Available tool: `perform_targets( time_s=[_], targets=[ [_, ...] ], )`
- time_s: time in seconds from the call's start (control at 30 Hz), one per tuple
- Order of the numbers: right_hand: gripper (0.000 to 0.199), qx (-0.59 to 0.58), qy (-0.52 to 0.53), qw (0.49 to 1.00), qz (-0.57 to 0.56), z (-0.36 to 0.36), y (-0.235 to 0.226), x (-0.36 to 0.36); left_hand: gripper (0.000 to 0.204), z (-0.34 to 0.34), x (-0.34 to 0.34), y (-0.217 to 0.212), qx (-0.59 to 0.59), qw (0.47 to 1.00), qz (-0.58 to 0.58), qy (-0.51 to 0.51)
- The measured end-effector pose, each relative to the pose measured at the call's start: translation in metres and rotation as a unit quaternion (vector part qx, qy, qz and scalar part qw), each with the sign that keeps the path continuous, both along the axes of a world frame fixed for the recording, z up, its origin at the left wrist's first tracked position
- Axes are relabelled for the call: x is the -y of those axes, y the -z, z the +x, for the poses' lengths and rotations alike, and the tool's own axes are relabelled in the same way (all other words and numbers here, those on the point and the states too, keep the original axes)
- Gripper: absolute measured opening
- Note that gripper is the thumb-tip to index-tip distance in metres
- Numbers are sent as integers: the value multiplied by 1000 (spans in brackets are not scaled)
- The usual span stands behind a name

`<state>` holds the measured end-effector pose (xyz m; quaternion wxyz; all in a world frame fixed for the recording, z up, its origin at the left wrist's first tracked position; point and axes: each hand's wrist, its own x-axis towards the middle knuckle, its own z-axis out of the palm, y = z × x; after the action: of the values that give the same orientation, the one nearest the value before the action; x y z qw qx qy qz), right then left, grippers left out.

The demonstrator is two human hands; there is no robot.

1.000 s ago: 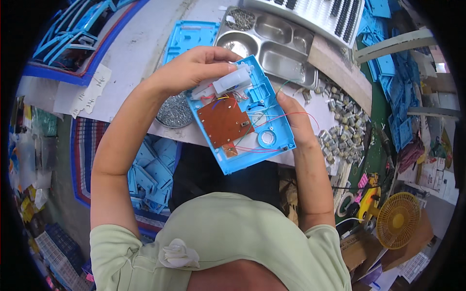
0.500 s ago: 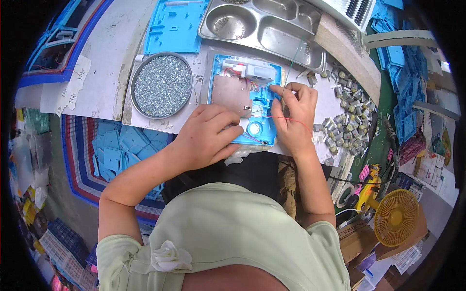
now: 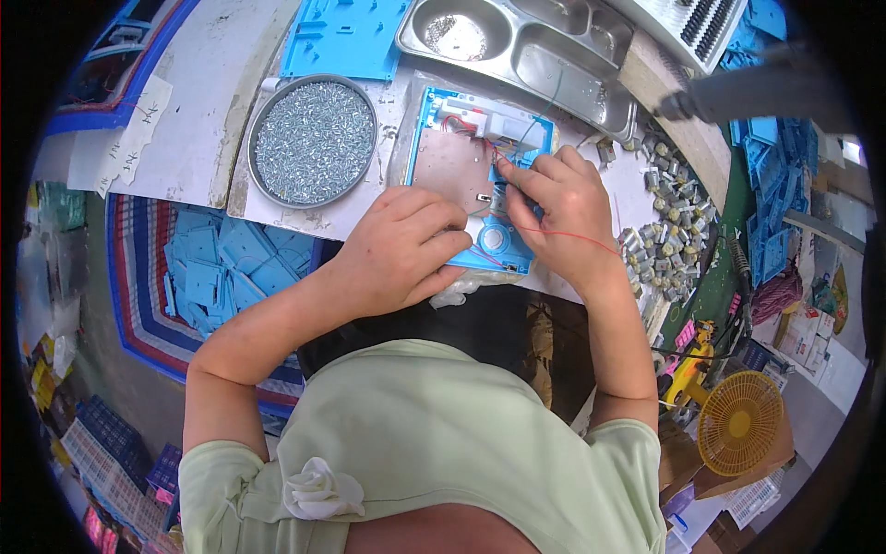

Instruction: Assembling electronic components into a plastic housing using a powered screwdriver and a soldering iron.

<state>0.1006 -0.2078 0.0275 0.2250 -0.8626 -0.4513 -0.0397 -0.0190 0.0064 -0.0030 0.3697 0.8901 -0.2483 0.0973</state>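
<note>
A shallow blue plastic housing (image 3: 426, 115) lies on the worktable in front of me, with a brown circuit board (image 3: 452, 164), a white-and-grey block (image 3: 510, 130) and thin wires inside. My left hand (image 3: 406, 247) rests over its lower left corner, fingers curled together; their tips hide whatever is between them. My right hand (image 3: 565, 208) reaches in from the right side, thumb and forefinger pinched beside the board. A thin red wire (image 3: 577, 237) runs from under that hand across it and off to the right. Near the bottom of the housing shows a round white ring (image 3: 495, 240).
A round tray of small screws (image 3: 314, 143) stands left, below a blue panel (image 3: 341, 37). Behind is a steel compartment tray (image 3: 563, 74). Small metal motors (image 3: 669, 217) are heaped right. A dark blurred rod (image 3: 748, 92) juts in top right. A striped bag (image 3: 148, 277) holds blue parts.
My right hand has moved inward over the housing, from its right edge toward the board. The left stays at the lower left corner. A dark blurred rod has come into view top right.
</note>
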Motion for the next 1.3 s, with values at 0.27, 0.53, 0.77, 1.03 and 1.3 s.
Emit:
perform_targets(
  time_s=[0.27, 0.53, 0.77, 1.03, 1.3],
  targets=[
    [40, -53, -26, 997, 49, -75, -5, 24, 49, 3, 16, -19, -21, 998, -16, -50],
    [41, -133, -28, 987, 81, -63, -15, 32, 25, 0, 12, -3, 83, 993, 21, 84],
    [41, -10, 3, 1000, 13, -74, 3, -9, 14, -22, -34, -8, 68, 994, 59, -68],
    [33, -44, 20, 998, 31, -94, 13, -39, 21, -67, -21, 3, -128, 990, 52, 39],
    [36, -102, -53, 993, 29, -75, -2, -25, 30, -28, -44, 16, -33, 998, -52, 10]
  ],
)
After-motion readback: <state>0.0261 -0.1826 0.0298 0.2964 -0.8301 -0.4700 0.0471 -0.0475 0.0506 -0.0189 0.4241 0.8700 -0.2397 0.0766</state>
